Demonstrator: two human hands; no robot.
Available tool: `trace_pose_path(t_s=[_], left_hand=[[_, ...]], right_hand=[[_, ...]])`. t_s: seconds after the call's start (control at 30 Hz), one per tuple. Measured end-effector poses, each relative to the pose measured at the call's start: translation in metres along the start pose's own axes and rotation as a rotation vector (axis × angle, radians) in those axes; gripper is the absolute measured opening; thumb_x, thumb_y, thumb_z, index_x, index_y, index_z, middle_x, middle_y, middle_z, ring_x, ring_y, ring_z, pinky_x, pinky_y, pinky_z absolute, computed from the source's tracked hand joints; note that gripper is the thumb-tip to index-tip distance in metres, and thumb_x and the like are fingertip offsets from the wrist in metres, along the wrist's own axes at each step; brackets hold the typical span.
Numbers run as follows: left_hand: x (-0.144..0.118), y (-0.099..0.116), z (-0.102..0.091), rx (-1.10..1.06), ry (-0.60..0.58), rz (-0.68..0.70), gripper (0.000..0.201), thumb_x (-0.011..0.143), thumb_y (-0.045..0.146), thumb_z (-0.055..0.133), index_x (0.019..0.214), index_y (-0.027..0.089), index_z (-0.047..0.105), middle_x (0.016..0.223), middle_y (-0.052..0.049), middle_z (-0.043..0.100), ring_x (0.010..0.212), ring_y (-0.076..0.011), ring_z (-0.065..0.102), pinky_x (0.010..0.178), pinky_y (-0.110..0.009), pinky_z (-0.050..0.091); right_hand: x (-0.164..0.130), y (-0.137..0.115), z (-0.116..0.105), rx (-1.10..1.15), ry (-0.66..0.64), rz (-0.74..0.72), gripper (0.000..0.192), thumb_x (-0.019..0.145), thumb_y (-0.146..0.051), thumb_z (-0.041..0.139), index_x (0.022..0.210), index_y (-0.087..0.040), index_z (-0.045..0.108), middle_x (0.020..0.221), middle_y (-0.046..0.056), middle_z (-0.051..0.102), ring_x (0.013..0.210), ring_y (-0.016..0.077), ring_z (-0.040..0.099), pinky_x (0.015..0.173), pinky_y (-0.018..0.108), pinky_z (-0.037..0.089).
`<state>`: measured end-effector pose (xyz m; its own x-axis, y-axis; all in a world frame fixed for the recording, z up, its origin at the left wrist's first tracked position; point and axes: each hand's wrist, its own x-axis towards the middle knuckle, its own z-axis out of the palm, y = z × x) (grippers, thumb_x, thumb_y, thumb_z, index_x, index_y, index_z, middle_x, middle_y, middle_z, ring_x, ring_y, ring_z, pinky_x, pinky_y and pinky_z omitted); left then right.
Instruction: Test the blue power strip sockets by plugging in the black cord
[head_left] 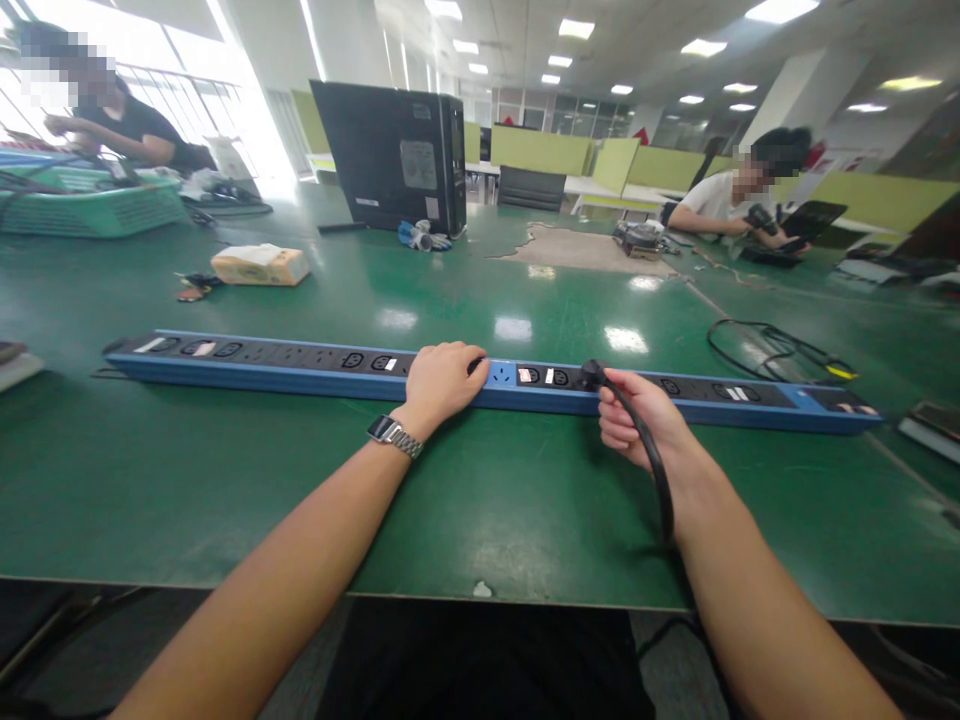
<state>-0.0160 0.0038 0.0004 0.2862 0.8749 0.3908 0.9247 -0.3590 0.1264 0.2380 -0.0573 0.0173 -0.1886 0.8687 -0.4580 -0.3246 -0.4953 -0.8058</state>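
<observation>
A long blue power strip with black sockets lies across the green table in front of me. My left hand, with a metal watch on the wrist, rests closed on top of the strip near its middle. My right hand grips a black plug that sits at a socket on the strip. Its black cable runs back over my right wrist toward the table's near edge.
A black computer tower stands at the back. A tissue box lies left of it, a coiled black cable to the right. A green basket is far left. Two other people sit at the far corners.
</observation>
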Motion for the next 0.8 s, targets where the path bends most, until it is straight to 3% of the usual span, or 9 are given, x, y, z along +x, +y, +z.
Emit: trace_pose_path(t_s=[0.27,0.47,0.63,0.8], left_hand=[[0.0,0.0,0.001,0.019,0.007,0.005,0.038,0.094,0.042,0.039,0.107,0.024,0.07,0.104,-0.005,0.072,0.096,-0.0226,0.063,0.082,-0.036,0.044],[-0.001,0.001,-0.001,0.02,0.005,0.003,0.038,0.094,0.041,0.038,0.108,0.025,0.07,0.105,-0.005,0.072,0.097,-0.0228,0.063,0.083,-0.036,0.044],[-0.001,0.0,0.0,0.024,0.01,0.01,0.038,0.094,0.041,0.039,0.108,0.024,0.07,0.105,-0.005,0.072,0.097,-0.0233,0.064,0.084,-0.037,0.045],[0.001,0.0,0.0,0.019,0.011,0.013,0.038,0.093,0.04,0.039,0.107,0.024,0.07,0.104,-0.005,0.072,0.096,-0.0237,0.064,0.083,-0.037,0.045]], right_hand=[[-0.004,0.004,0.003,0.016,0.049,0.033,0.038,0.09,-0.039,0.044,0.057,-0.019,0.045,0.034,-0.008,0.033,0.025,0.0063,0.027,0.03,0.019,0.022],[-0.008,0.015,-0.001,-0.109,0.16,0.003,0.032,0.089,-0.04,0.05,0.067,-0.017,0.055,0.043,-0.001,0.054,0.033,0.0115,0.049,0.035,0.022,0.04],[-0.003,0.023,0.005,-0.106,0.209,-0.123,0.034,0.092,-0.04,0.045,0.07,-0.016,0.056,0.047,-0.001,0.057,0.034,0.011,0.052,0.035,0.021,0.04],[0.006,0.024,0.007,-0.04,0.121,-0.266,0.03,0.087,-0.043,0.054,0.077,-0.016,0.06,0.051,-0.001,0.058,0.036,0.01,0.051,0.034,0.021,0.038]])
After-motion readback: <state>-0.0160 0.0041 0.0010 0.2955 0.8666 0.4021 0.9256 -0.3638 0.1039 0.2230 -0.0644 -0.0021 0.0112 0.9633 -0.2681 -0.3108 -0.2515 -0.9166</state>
